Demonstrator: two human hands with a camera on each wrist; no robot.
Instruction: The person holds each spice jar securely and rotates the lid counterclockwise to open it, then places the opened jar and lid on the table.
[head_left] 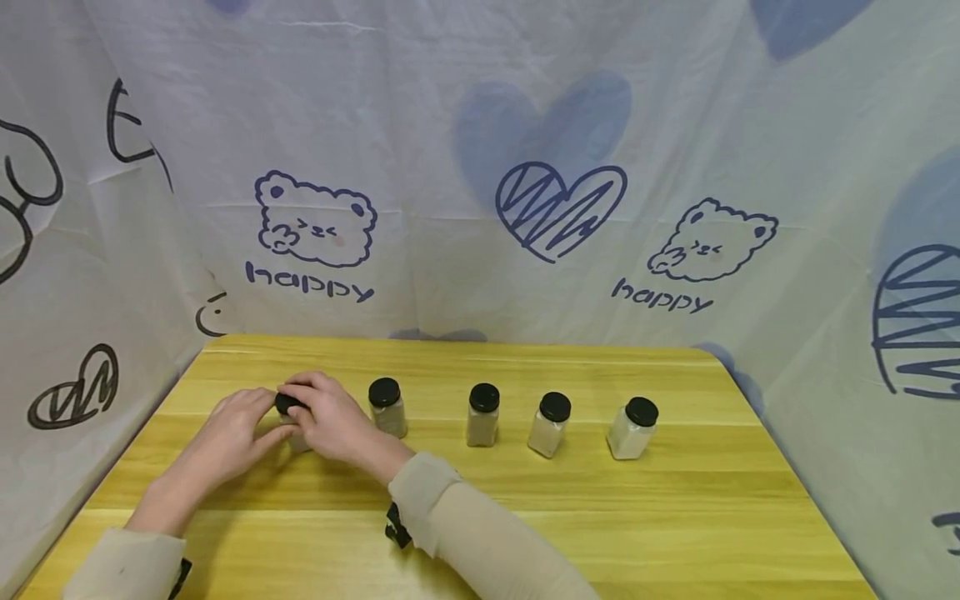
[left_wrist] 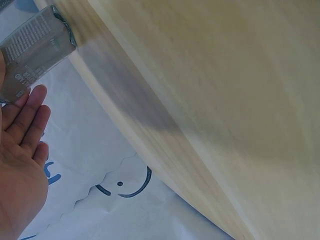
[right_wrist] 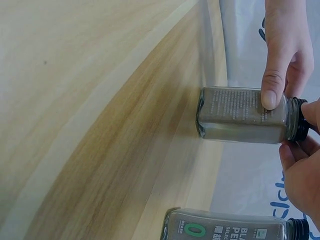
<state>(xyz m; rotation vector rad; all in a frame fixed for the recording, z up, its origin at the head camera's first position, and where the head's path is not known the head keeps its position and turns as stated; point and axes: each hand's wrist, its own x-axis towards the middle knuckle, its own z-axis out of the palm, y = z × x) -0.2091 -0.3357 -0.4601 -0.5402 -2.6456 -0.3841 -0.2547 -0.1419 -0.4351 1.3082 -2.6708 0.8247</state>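
A pale cloth (head_left: 427, 125) printed with hearts and bears hangs behind and beside the desk (head_left: 675, 517), a yellow wood-grained top. Over it reach 2 arms in light sleeves (head_left: 502, 542), each with a black strap or fitting near the cuff.

The left hand (head_left: 225, 437) grips a jar by its body: in the right wrist view its thumb lies along a flat side, and in the left wrist view its lower fingers reach out loosely. The right hand (head_left: 337, 421) pinches the jar's lid between thumb and fingers.

That jar (right_wrist: 240, 115) is toward the desk's left end. Its base is on or very close to the wood; I cannot tell which. To its right, well spaced, stand 4 more jars (head_left: 388, 417) (head_left: 482, 427) (head_left: 547, 435) (head_left: 630, 437), all capped in black, the right-hand ones paler inside.

The clear walls look like glass, so I would expect the jar to be stiff, fairly light, smooth enough to slip and breakable if dropped. The flat sides should suit a thumb-and-finger hold at mid-height; the black lid (right_wrist: 301, 120) is best taken around its rim.

Smallest is the fine print (right_wrist: 227, 106) on the gripped side, too small to read.
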